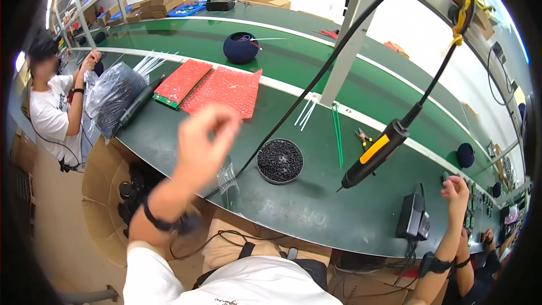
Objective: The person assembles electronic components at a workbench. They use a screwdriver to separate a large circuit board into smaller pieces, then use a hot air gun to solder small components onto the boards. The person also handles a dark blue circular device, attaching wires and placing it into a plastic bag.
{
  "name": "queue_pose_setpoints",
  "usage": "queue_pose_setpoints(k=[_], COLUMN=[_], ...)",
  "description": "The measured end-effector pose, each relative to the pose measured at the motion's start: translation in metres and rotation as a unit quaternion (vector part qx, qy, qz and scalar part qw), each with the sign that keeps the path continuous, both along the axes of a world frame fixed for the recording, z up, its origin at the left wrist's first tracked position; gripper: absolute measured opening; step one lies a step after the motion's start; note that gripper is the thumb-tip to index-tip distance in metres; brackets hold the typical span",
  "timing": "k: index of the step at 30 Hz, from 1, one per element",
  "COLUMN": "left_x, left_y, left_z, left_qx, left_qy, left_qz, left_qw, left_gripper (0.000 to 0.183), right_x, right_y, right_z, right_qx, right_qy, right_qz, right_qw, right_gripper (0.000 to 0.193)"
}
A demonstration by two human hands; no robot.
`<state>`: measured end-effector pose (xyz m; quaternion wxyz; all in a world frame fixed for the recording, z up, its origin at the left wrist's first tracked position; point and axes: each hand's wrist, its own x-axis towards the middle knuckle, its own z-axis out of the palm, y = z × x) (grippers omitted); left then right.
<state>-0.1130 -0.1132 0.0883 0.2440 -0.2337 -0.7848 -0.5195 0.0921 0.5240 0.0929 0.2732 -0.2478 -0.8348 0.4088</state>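
My left hand [206, 138] is raised over the near left of the bench, smeared by motion. Its fingers look curled towards the thumb, but whether they hold anything does not show. Beyond it lie red bubble-wrap bags [228, 87], one with a green circuit board [166, 100] at its open end. Far to the right, my right hand [456, 191] is stretched out over the bench with bent, closed fingers. A small dark green piece [445, 176] shows at its fingertips; I cannot make out whether it is gripped. A round dish of black screws [280, 161] stands between my hands.
An electric screwdriver [375, 155] hangs on a black cable over the bench. Cutters [363, 137], green and white ties, and a black power adapter [413, 216] lie around. A dark blue round speaker [240, 48] sits on the green belt. A co-worker [56, 99] handles a plastic bag [116, 96] at left.
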Motion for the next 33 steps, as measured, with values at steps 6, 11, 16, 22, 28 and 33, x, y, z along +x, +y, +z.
queue_pose_setpoints(k=[6, 11, 16, 22, 28, 33], left_x=[-0.228, -0.331, -0.386, -0.41, -0.395, -0.388], left_y=[0.017, 0.038, 0.049, 0.066, 0.119, 0.153], left_z=[0.044, 0.006, -0.026, -0.03, -0.028, -0.04], left_qx=[-0.24, -0.42, -0.497, -0.462, -0.329, -0.267], left_qy=[0.04, 0.038, -0.001, -0.027, -0.129, -0.125], left_qz=[0.088, 0.168, 0.125, 0.062, 0.012, 0.1], left_qw=[0.966, 0.891, 0.859, 0.884, 0.936, 0.95], left_gripper=[0.016, 0.053, 0.078, 0.068, 0.037, 0.018], right_x=[-0.062, -0.145, -0.168, -0.204, -0.258, -0.325], right_y=[-0.175, -0.204, -0.193, -0.176, -0.151, -0.146], right_z=[0.001, -0.065, -0.084, -0.096, -0.084, -0.053], right_qx=[0.163, 0.367, 0.424, 0.482, 0.454, 0.317], right_qy=[-0.14, -0.248, -0.234, -0.228, -0.149, -0.109], right_qz=[0.168, 0.109, 0.106, 0.099, 0.125, 0.162], right_qw=[0.962, 0.89, 0.869, 0.84, 0.869, 0.928], right_gripper=[0.024, 0.085, 0.08, 0.056, 0.03, 0.04])
